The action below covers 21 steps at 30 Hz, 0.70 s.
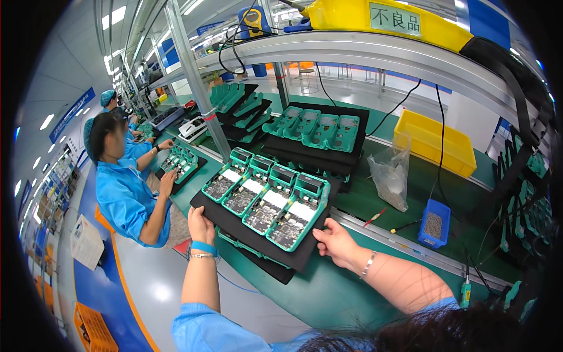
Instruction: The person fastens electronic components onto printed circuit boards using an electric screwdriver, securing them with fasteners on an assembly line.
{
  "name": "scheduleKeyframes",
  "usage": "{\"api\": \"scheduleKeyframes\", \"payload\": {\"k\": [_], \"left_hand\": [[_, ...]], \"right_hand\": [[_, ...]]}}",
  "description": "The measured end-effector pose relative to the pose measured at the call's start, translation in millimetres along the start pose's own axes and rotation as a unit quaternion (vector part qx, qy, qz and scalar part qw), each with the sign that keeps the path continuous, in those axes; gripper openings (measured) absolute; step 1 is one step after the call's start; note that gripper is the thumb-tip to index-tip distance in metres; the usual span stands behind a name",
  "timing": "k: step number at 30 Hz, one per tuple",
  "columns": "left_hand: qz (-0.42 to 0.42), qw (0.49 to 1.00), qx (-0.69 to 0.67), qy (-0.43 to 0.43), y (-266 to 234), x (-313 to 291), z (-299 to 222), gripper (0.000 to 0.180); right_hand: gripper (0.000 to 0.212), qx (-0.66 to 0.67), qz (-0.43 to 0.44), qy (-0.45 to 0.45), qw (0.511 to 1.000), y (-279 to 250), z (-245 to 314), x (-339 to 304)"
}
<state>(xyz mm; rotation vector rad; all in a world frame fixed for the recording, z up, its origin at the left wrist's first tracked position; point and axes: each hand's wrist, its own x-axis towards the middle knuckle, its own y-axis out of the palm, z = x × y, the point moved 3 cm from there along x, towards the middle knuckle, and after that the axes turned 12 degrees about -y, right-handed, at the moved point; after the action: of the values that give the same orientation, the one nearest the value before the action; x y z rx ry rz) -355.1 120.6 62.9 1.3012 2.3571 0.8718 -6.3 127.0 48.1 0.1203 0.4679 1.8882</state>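
Both my hands hold a black foam board by its near edge. My left hand grips the near left corner, and my right hand pinches the right side, thumb on top. Several green plastic housings lie in a row on it, with exposed circuit boards and white parts inside. The board is tilted above the green bench. Beneath it, another black board with green housings partly shows; most of it is hidden.
Behind stands another black board with green housings. To the right are a clear plastic bag, a yellow bin and a blue box of small metal parts. A metal post rises ahead; a co-worker works at left.
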Motion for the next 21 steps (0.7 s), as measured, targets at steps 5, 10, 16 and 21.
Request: {"api": "scheduleKeyframes", "payload": {"k": [5, 10, 16, 21], "left_hand": [[-0.090, 0.990, 0.096, -0.052, -33, 35, 6, 0.008], [-0.253, 0.874, 0.404, 0.095, -28, 23, -18, 0.049], [-0.004, 0.946, 0.294, 0.135, 62, -86, -42, 0.026], [0.455, 0.869, 0.186, 0.061, 110, -184, -10, 0.011]], "right_hand": [[0.016, -0.003, -0.015, 0.055, 0.998, 13, -28, 21], [0.036, -0.057, -0.066, 0.030, 0.996, -18, -11, -12], [0.025, -0.114, 0.004, 0.062, 0.992, -60, -20, -114], [0.027, -0.150, 0.008, 0.109, 0.983, -92, -15, -213]]}}
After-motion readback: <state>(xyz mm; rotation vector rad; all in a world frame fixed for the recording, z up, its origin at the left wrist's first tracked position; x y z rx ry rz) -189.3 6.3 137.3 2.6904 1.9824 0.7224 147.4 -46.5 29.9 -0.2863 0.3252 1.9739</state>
